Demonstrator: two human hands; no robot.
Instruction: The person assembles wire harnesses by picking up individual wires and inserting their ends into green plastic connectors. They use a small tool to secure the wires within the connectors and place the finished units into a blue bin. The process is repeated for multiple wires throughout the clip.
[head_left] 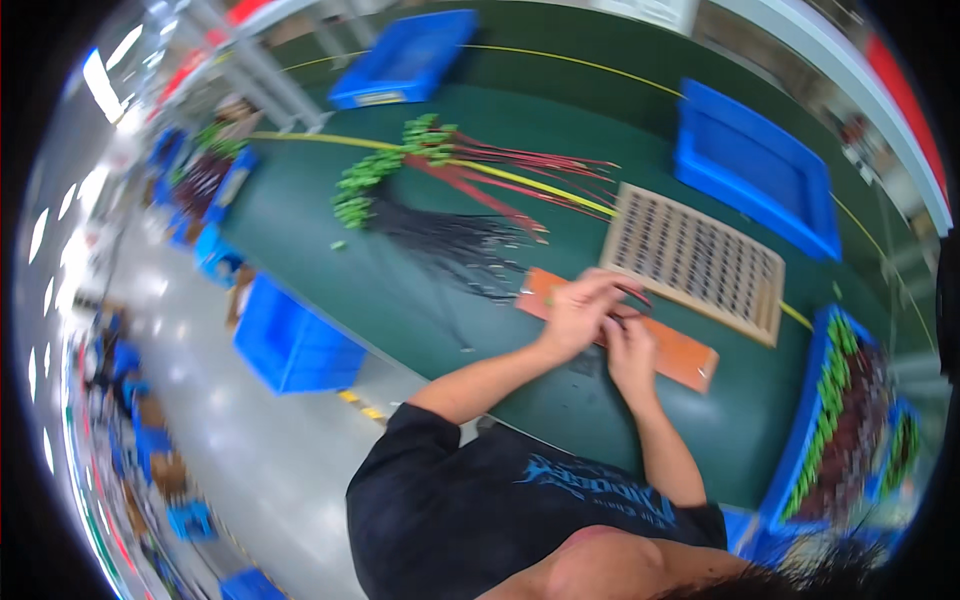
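My left hand is closed in a pinch above a long orange board. Close beside it, my right hand also has its fingers pressed together. Red and black wires curve out at the fingertips of both hands; their ends are hidden by the fingers. Farther left on the green table lies a fan of black wires with green connectors at one end. Red wires with the same green ends spread beside them.
A wooden tray with rows of dark round spots lies beyond the board. Blue bins stand at the back left and back right. The right-hand blue bin holds green-ended wires. Another blue bin is left of the table edge.
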